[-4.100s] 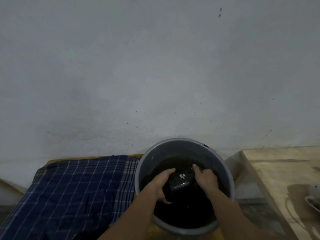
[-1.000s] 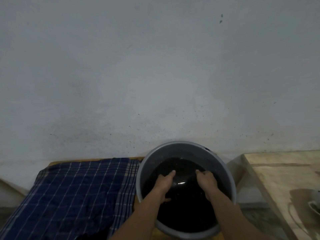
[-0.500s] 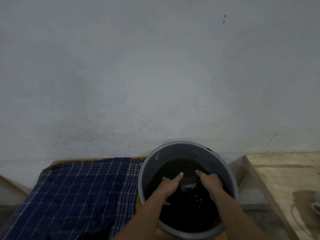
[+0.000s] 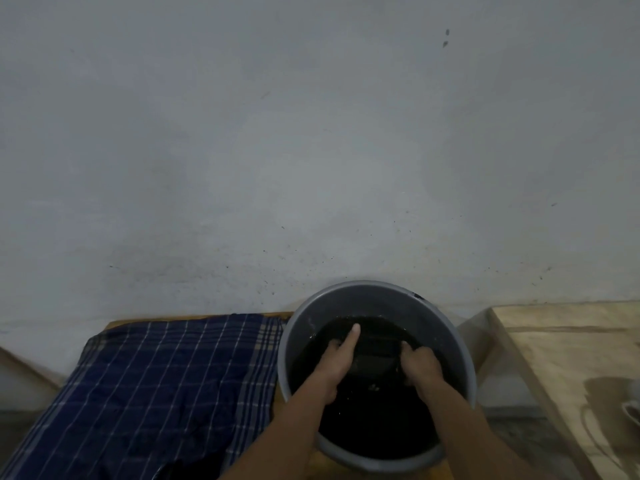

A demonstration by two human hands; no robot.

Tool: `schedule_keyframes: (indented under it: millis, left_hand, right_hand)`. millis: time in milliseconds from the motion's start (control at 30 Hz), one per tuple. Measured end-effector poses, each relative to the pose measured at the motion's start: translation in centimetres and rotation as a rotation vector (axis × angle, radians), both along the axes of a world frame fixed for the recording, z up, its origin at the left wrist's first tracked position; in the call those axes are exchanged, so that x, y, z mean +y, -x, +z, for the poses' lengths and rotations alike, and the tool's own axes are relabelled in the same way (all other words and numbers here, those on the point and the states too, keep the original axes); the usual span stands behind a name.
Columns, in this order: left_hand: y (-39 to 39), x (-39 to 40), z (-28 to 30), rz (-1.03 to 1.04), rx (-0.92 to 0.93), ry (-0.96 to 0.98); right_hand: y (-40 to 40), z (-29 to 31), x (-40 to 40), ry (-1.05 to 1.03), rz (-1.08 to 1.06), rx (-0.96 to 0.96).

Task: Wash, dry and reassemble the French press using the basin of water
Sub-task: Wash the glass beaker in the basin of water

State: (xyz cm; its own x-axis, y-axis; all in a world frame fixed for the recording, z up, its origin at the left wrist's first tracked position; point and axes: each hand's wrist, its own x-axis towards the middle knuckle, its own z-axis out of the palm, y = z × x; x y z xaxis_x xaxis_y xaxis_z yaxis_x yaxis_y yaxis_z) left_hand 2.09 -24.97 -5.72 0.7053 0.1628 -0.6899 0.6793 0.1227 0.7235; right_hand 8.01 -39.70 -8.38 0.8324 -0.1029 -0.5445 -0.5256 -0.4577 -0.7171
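Note:
A grey round basin (image 4: 298,344) holds dark water. Both my hands are inside it, on either side of a dark French press part (image 4: 375,362) that lies half under the water. My left hand (image 4: 337,358) lies against the part's left side with its forefinger stretched straight toward the far rim. My right hand (image 4: 417,367) grips the part's right side with curled fingers. The part's shape is hard to make out in the dark water.
A blue checked cloth (image 4: 149,393) lies spread to the left of the basin. A pale wooden table (image 4: 568,358) stands to the right, with a white dish (image 4: 632,408) at its right edge. A grey wall rises right behind the basin.
My left forefinger has stretched out farther toward the far rim. The dark part has sunk lower in the water between my hands.

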Motion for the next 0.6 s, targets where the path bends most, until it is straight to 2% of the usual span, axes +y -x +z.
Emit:
schedule_keyframes:
  millis: [67, 167, 233, 333, 433, 533, 600]
  left_hand:
    - [0.1, 0.2, 0.0, -0.008, -0.012, -0.106]
    - [0.3, 0.5, 0.0, 0.079, 0.148, -0.023]
    - [0.4, 0.4, 0.2, 0.078, 0.171, -0.008]
    - [0.2, 0.0, -0.4, 0.027, 0.028, -0.054]
    - [0.2, -0.1, -0.6, 0.034, -0.059, -0.123]
    - [0.6, 0.2, 0.7, 0.112, 0.109, 0.050]
    - [0.6, 0.7, 0.7, 0.075, 0.136, 0.066]
  right_hand:
    - [-0.2, 0.1, 0.0, -0.033, 0.006, -0.014]
    - [-0.4, 0.1, -0.3, -0.028, 0.061, -0.033]
    - [-0.2, 0.1, -0.6, 0.025, 0.090, -0.008]
    - [-0.2, -0.1, -0.6, 0.134, 0.103, 0.005]
    - [-0.2, -0.2, -0.1, 0.090, 0.076, 0.004]
    - [-0.1, 0.0, 0.2, -0.007, 0.120, -0.021]
    - [0.0, 0.0, 0.2, 0.021, 0.127, -0.044]
